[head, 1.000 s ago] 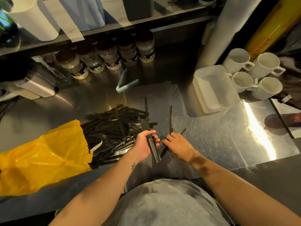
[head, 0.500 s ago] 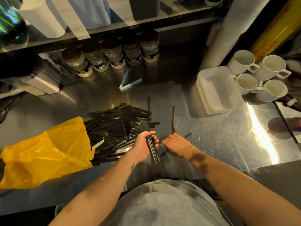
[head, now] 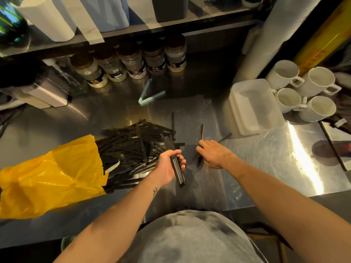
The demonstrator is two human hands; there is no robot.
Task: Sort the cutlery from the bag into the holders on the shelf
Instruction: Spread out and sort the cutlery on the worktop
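Dim, warm light; a hard glare streak on the steel counter (head: 275, 168) at four o'clock; right hand (head: 214, 154) slightly blurred; edges bend

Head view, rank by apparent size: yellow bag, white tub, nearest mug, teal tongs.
1. yellow bag, clearly largest, though it also lies closest to the camera
2. white tub
3. nearest mug
4. teal tongs, similar span to the mug but far thinner, so 3 and 4 are a close call
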